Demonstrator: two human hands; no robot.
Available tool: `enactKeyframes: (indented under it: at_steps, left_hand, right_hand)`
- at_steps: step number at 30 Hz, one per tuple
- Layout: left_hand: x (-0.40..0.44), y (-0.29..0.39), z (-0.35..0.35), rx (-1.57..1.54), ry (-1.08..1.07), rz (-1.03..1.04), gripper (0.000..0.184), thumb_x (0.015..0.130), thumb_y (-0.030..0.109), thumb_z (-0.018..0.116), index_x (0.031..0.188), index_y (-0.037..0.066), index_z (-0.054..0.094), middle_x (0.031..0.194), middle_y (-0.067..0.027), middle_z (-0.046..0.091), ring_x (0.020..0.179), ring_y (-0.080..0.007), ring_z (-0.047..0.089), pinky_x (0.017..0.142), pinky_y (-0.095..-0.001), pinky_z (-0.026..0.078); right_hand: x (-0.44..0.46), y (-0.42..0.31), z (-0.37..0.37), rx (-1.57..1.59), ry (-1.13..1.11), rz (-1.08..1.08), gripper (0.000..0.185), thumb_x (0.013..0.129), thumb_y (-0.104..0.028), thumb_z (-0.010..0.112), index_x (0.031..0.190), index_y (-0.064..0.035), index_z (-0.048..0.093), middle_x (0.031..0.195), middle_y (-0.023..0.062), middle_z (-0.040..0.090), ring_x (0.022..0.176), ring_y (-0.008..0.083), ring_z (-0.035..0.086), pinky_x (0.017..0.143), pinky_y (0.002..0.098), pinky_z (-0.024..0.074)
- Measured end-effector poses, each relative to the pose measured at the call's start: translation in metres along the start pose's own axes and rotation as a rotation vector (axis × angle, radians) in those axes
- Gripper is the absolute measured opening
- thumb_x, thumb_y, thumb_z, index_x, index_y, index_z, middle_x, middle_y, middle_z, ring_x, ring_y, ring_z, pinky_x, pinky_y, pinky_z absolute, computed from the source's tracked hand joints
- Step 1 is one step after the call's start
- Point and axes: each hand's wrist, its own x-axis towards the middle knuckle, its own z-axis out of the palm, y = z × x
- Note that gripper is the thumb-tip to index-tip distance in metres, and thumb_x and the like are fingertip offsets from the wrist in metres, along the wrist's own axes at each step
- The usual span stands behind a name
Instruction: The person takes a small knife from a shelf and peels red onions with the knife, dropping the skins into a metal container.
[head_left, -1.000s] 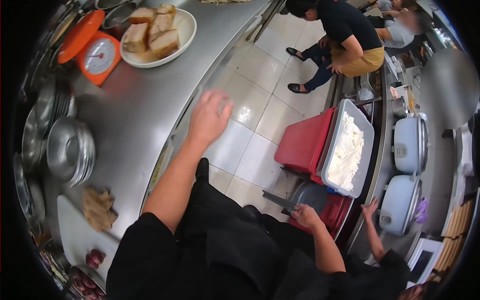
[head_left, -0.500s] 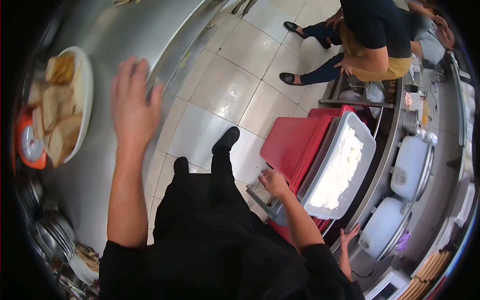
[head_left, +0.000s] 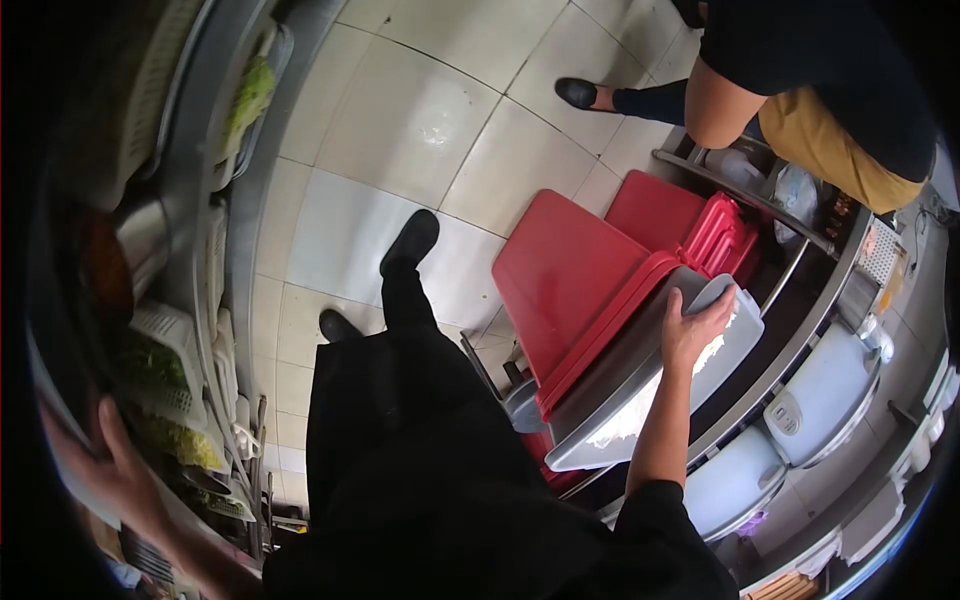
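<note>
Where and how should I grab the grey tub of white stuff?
Best by the rim at its two short ends, fingers over the edge from above. The grey tub is long and open-topped, and the white stuff lies inside, so the rim likely offers the cleaner hold. The right hand is at the far end.

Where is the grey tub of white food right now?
Head view, right of centre: the grey tub sits between the large red bin and the rice cookers, with the right hand over its far end.
</note>
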Motion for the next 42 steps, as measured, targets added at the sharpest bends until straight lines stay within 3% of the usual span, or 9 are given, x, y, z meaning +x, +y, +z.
enactKeyframes:
  at_steps: [7, 22, 26, 29, 32, 34, 36, 40, 42]
  left_hand:
    - [-0.019, -0.014, 0.004, 0.050, -0.097, -0.189, 0.066, 0.094, 0.036, 0.064, 0.141, -0.004, 0.043, 0.140, -0.0232, 0.050, 0.127, -0.0326, 0.052, 0.106, -0.0386, 0.041]
    - [0.006, 0.007, -0.003, 0.101, -0.048, 0.020, 0.067, 0.097, 0.041, 0.057, 0.146, 0.000, 0.036, 0.147, -0.0211, 0.042, 0.134, -0.0356, 0.043, 0.111, -0.0395, 0.036]
    - [0.009, 0.015, -0.004, 0.058, -0.100, -0.091, 0.074, 0.095, 0.037, 0.063, 0.145, -0.008, 0.032, 0.146, -0.0267, 0.040, 0.134, -0.0376, 0.041, 0.113, -0.0399, 0.033]
    - [0.022, 0.013, 0.023, 0.022, -0.186, -0.301, 0.081, 0.095, 0.043, 0.061, 0.144, -0.013, 0.028, 0.144, -0.0335, 0.038, 0.134, -0.0413, 0.040, 0.114, -0.0414, 0.030]
    - [0.065, 0.150, -0.026, 0.053, -0.033, -0.038, 0.071, 0.094, 0.028, 0.063, 0.148, -0.003, 0.030, 0.152, -0.0266, 0.031, 0.143, -0.0375, 0.027, 0.117, -0.0432, 0.025]
    - [0.079, 0.250, -0.051, -0.806, -0.323, 0.071, 0.073, 0.091, 0.017, 0.063, 0.152, 0.004, 0.026, 0.158, -0.0199, 0.023, 0.147, -0.0305, 0.022, 0.118, -0.0402, 0.021]
    - [0.077, 0.341, -0.049, -0.871, -0.749, 0.181, 0.076, 0.085, 0.007, 0.067, 0.150, 0.000, 0.028, 0.155, -0.0201, 0.030, 0.144, -0.0298, 0.029, 0.117, -0.0386, 0.023]
    - [0.092, 0.502, -0.068, -0.986, -1.052, 0.747, 0.059, 0.088, 0.020, 0.068, 0.139, 0.001, 0.046, 0.133, -0.0243, 0.054, 0.125, -0.0411, 0.051, 0.103, -0.0415, 0.043]
    - [0.112, 0.565, -0.099, -1.034, -1.105, 0.965, 0.051, 0.088, 0.018, 0.069, 0.133, -0.001, 0.051, 0.124, -0.0226, 0.060, 0.117, -0.0354, 0.058, 0.099, -0.0385, 0.046]
  right_hand:
    - [0.004, -0.016, -0.004, 0.012, -0.091, 0.123, 0.099, 0.075, -0.030, 0.078, 0.150, 0.0035, 0.021, 0.146, 0.0285, 0.033, 0.135, 0.0434, 0.031, 0.113, 0.0506, 0.0240]
    - [0.009, -0.008, -0.011, 0.126, -0.114, 0.149, 0.102, 0.072, -0.028, 0.081, 0.148, 0.0065, 0.022, 0.149, 0.0371, 0.018, 0.138, 0.0517, 0.021, 0.112, 0.0563, 0.0232]
    - [0.033, 0.004, -0.048, 0.170, -0.246, 0.175, 0.087, 0.071, -0.025, 0.082, 0.140, 0.0042, 0.037, 0.141, 0.0344, 0.033, 0.129, 0.0486, 0.035, 0.107, 0.0567, 0.0275]
    - [0.059, 0.092, -0.056, 0.160, 0.032, 0.030, 0.076, 0.072, -0.024, 0.081, 0.135, -0.0009, 0.046, 0.131, 0.0220, 0.051, 0.124, 0.0398, 0.045, 0.106, 0.0512, 0.0302]
    - [0.094, 0.189, -0.087, -0.129, 0.229, 0.131, 0.077, 0.077, -0.027, 0.078, 0.139, 0.0000, 0.043, 0.138, 0.0272, 0.044, 0.127, 0.0424, 0.041, 0.107, 0.0508, 0.0317]
    - [0.103, 0.255, -0.091, -0.239, 0.255, 0.201, 0.079, 0.078, -0.031, 0.077, 0.141, -0.0005, 0.040, 0.139, 0.0279, 0.042, 0.126, 0.0439, 0.041, 0.106, 0.0501, 0.0329]
    - [0.107, 0.300, -0.093, -0.169, 0.168, 0.229, 0.080, 0.076, -0.030, 0.078, 0.142, -0.0025, 0.041, 0.137, 0.0251, 0.043, 0.125, 0.0424, 0.043, 0.106, 0.0487, 0.0338]
    - [0.130, 0.329, -0.111, -0.162, 0.064, 0.177, 0.079, 0.074, -0.026, 0.075, 0.143, -0.0066, 0.040, 0.135, 0.0211, 0.044, 0.124, 0.0397, 0.043, 0.106, 0.0472, 0.0338]
    - [0.141, 0.345, -0.114, -0.127, 0.021, 0.147, 0.079, 0.076, -0.024, 0.073, 0.145, -0.0093, 0.038, 0.136, 0.0196, 0.043, 0.126, 0.0386, 0.041, 0.107, 0.0470, 0.0327]
